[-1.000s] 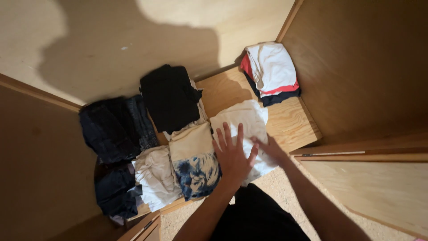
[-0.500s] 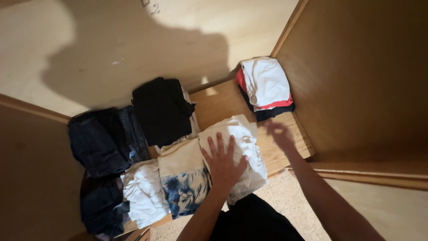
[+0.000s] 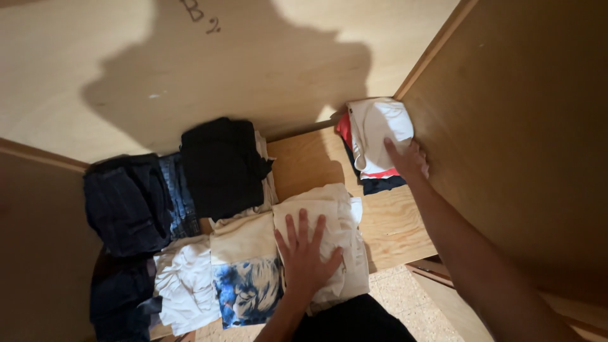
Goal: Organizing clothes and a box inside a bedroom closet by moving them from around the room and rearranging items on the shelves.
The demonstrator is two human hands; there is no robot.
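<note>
My left hand [image 3: 305, 253] lies flat, fingers spread, on a folded cream-white garment [image 3: 329, 237] at the front of a wooden shelf [image 3: 396, 225]. My right hand [image 3: 406, 158] reaches to the back right corner and rests on a small stack of folded clothes [image 3: 375, 142], white on top with red and dark navy layers beneath. Its fingers grip the stack's right front edge.
Left of the cream garment lie a folded cream shirt with a blue floral print [image 3: 248, 278], a white pile [image 3: 183, 285], a black folded pile [image 3: 221, 164] and dark jeans [image 3: 130, 202]. Wooden cupboard walls [image 3: 519, 126] close in on the right, back and left.
My right hand left the cream garment and moved up and right onto the white, red and navy stack. My left hand stayed pressed on the cream garment. The view shifted slightly.
</note>
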